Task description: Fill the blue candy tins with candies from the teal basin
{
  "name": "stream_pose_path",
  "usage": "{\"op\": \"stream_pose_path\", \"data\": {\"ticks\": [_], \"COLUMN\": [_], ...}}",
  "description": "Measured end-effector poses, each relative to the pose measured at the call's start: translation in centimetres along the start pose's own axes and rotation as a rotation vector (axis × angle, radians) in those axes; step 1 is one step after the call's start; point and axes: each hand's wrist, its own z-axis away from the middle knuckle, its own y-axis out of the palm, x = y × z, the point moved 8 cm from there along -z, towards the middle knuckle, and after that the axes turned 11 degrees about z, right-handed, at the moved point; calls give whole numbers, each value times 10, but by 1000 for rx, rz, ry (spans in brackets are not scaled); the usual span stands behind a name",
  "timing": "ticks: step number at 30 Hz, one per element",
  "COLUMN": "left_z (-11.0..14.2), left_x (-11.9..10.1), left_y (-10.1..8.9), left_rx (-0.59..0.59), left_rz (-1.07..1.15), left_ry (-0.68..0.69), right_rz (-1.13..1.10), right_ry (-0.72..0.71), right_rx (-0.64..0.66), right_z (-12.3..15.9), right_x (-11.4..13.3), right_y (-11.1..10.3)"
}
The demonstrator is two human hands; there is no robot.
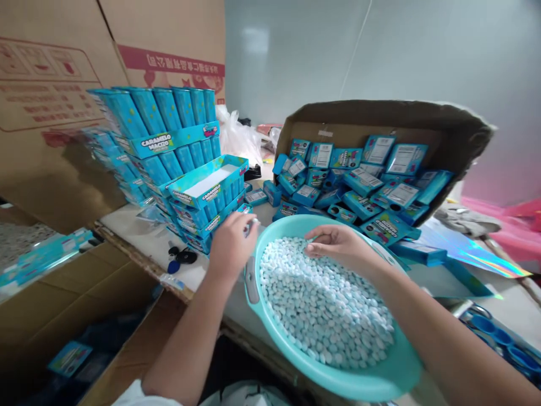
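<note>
A turquoise basin (338,389) full of small pale blue and white candies (325,304) stands in front of me, tilted in view. My left hand (234,242) is at the basin's left rim with its fingers curled together. Something small and whitish shows at its fingertips, too small to name. Just behind those fingers is a small blue box (245,208); I cannot tell whether the hand touches it. My right hand (338,243) hovers over the far part of the candies, palm inward, thumb and fingers slightly apart, with nothing visible between them.
Display trays of blue boxes (173,144) are stacked at the left, an open-topped tray (211,180) in front. A tipped carton (389,113) spills small blue boxes (367,180) behind the basin. Blue-handled scissors (486,327) lie right. An open carton (63,293) stands lower left.
</note>
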Motion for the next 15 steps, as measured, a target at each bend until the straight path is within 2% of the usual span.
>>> {"op": "stream_pose_path", "data": {"ticks": [3,6,8,10,12,14,15], "left_z": [-16,-25,-24,-20,-14,-6,0], "left_x": [26,42,42,27,-3,-37,-54], "left_y": [-18,-15,-10,-6,0,17,33], "left_rx": [-52,22,70,56,38,142,270], "left_rz": [-174,-305,-356,-341,-219,-31,55], "left_ry": [-50,-125,-170,-146,-61,42,99], "right_rz": [136,236,275,305,357,465,537], "right_ry": [-4,-14,-21,-27,-31,-73,-117], "right_rx": [-3,5,11,16,26,55,75], "right_z": [-1,0,1,1,1,0,0], "right_x": [0,3,5,6,3,0,-1], "right_y": [0,2,2,1,0,2,4]}}
